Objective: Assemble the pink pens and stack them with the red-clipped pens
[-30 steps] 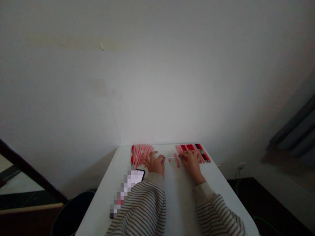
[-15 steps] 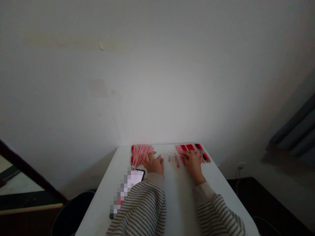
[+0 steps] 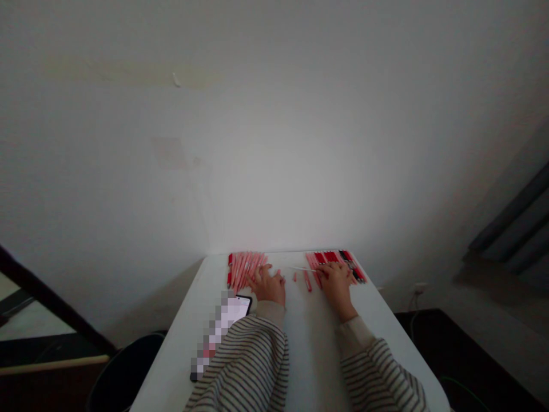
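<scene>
Near the back of the white table, my right hand pinches a thin whitish pen refill that points left toward my other hand. My left hand is curled beside a pile of pink pens, its thumb and fingertip drawn together; whatever sits between them is too small to make out. Between the hands lie a pink pen barrel, a short pink piece and another small pink piece. Under and behind my right hand are rows of pink, red and black pens.
A phone with a lit, partly blurred screen lies left of my left forearm. The wall rises right behind the table. A dark bin stands at the table's left side, and a socket with a cable is on the right.
The refill in my right hand has shifted slightly to the left. My left fingers have moved a little; the pens and phone lie as before.
</scene>
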Action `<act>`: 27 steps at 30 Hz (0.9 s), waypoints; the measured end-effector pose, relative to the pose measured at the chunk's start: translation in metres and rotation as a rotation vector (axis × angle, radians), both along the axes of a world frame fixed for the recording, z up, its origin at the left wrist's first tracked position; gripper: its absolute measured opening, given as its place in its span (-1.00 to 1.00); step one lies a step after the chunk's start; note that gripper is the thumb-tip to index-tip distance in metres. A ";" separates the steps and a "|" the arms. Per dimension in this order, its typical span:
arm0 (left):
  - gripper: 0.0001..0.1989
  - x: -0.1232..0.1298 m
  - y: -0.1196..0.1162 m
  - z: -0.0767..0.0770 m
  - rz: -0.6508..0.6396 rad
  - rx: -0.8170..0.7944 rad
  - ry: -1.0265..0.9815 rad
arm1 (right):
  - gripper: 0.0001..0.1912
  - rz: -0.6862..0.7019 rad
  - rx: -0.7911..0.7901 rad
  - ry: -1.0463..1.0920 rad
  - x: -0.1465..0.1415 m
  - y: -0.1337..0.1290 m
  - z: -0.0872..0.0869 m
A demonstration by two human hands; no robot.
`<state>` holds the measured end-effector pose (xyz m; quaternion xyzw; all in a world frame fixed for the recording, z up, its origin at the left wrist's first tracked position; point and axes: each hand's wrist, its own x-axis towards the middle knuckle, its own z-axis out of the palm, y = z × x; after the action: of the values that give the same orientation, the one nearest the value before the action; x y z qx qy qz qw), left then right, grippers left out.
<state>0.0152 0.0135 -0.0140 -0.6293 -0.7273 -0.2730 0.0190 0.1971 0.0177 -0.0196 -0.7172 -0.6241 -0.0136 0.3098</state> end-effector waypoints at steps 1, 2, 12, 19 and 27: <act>-0.87 0.000 0.000 0.001 0.000 -0.005 0.002 | -0.79 0.001 -0.001 0.003 0.000 0.000 0.000; -0.87 0.000 -0.001 0.002 0.001 -0.008 0.004 | -0.79 0.000 -0.001 0.005 0.000 0.000 0.000; -0.83 0.001 -0.003 0.005 0.010 -0.011 -0.022 | -0.79 0.002 0.020 -0.014 0.001 0.000 -0.001; -0.88 0.000 -0.004 0.009 -0.014 0.009 -0.037 | -0.80 0.028 0.017 -0.012 0.001 0.000 0.000; -0.83 0.003 -0.004 0.006 -0.089 0.020 -0.080 | -0.82 0.107 0.065 -0.024 0.001 0.004 -0.005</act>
<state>0.0177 0.0091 -0.0083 -0.6493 -0.6961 -0.3060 -0.0158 0.1976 0.0220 -0.0244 -0.6721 -0.6645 -0.0257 0.3256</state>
